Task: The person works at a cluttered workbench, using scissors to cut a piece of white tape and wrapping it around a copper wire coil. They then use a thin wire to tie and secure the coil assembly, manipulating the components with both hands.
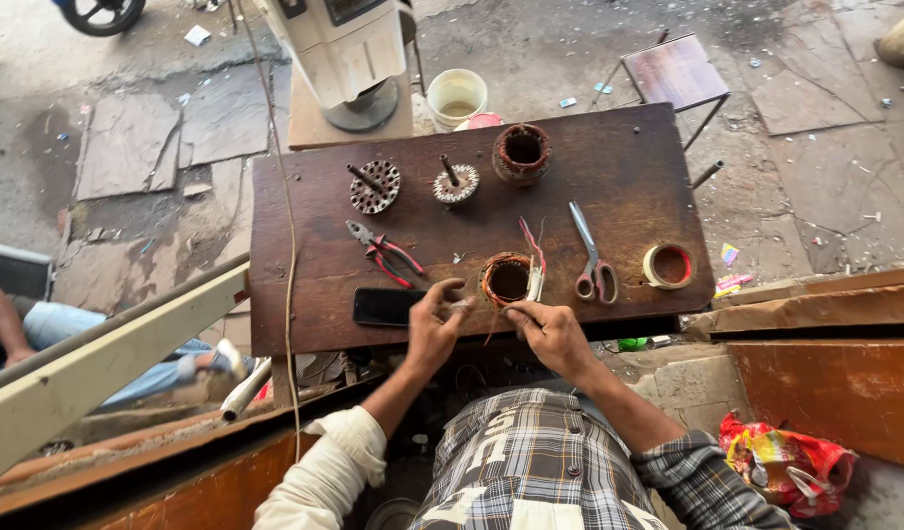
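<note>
A round copper-wound motor coil (506, 279) lies near the front edge of a dark wooden board (629, 177). My left hand (434, 326) pinches something small just left of the coil; what it is stays unclear. My right hand (550, 334) is at the coil's near side, fingers closed on a thin wire end leading from it. Red and white leads rise from the coil's right side.
On the board: a black phone (386, 306), red-handled pliers (385, 253), scissors (591, 257), a tape roll (669, 266), two rotors (374, 185) (456, 184), and a second coil (521, 153). A white bucket (457, 96) and stool (676, 71) stand behind. Another person's leg (128, 363) shows at left.
</note>
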Motion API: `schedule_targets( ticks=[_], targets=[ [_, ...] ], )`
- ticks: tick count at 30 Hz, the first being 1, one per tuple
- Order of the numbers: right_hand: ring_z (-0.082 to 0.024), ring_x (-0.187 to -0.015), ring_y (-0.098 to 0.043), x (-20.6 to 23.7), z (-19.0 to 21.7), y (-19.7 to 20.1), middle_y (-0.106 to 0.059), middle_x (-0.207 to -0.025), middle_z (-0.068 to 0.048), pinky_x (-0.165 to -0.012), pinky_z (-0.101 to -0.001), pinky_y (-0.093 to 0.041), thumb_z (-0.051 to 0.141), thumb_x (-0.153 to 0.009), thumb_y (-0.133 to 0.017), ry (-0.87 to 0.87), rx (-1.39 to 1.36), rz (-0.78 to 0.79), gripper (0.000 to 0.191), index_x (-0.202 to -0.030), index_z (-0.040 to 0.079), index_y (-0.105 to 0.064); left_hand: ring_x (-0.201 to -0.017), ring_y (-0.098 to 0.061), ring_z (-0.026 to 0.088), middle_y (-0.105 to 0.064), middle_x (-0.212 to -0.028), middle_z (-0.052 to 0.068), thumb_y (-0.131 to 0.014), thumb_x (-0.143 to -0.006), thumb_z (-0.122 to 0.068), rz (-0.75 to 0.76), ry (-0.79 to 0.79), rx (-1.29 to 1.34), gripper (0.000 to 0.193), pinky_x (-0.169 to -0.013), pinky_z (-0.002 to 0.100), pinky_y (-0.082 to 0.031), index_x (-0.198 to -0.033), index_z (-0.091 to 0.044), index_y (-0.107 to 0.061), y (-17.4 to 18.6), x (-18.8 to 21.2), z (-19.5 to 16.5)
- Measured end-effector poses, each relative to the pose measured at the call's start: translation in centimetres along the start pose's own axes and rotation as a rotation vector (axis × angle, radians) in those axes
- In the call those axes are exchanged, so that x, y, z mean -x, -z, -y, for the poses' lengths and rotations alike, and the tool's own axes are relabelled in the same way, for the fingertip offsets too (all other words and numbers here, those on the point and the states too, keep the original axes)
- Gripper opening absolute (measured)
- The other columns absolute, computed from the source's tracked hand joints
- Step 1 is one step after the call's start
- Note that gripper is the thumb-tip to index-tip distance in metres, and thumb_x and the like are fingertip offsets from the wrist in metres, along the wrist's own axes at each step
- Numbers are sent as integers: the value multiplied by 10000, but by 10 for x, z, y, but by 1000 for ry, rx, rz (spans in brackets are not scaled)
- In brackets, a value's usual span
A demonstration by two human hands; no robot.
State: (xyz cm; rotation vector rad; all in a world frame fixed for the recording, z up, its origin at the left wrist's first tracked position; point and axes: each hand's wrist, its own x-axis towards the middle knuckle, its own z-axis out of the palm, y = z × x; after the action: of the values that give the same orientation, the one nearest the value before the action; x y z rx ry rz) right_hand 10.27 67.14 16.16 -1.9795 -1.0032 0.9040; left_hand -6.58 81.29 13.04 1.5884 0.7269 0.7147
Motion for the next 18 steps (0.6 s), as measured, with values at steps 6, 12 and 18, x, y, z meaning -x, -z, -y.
schedule_targets(
  ticks=[6, 12, 18],
  targets=[
    [-212, -619, -694, 7, -7, -18, -718, -734, -195, -559, -349, -529, 231, -950, -704, 311, 133, -123, 258, -1096, 33, -782, -388, -394, -13, -802, -896, 37, -655, -939, -238, -9, 607, 819, 207, -356, 171, -269, -1034, -85, -757, -33, 22, 4],
    [-97, -621, -619, 8, -19, -29, -761, -712, -85, -534, -281, -494, 184, -960, -696, 123, -178, 30, 224, -1056, 7, -793, -718, -700, 62, -776, -903, 97, -696, -994, -171, -30, 380, 553, 182, -555, 192, -434, -1008, 0, -757, -25, 26, 35],
    [-44, -698, -647, 19, -36, -24, -776, -820, 5, -587, -216, -519, 156, -964, -695, 183, -315, -48, 205, -1047, -8, -787, -742, -675, 119, -747, -844, 72, -573, -929, 7, -79, 113, 408, 181, -662, 251, -536, -927, 7, -754, 13, 15, 68]
  ],
)
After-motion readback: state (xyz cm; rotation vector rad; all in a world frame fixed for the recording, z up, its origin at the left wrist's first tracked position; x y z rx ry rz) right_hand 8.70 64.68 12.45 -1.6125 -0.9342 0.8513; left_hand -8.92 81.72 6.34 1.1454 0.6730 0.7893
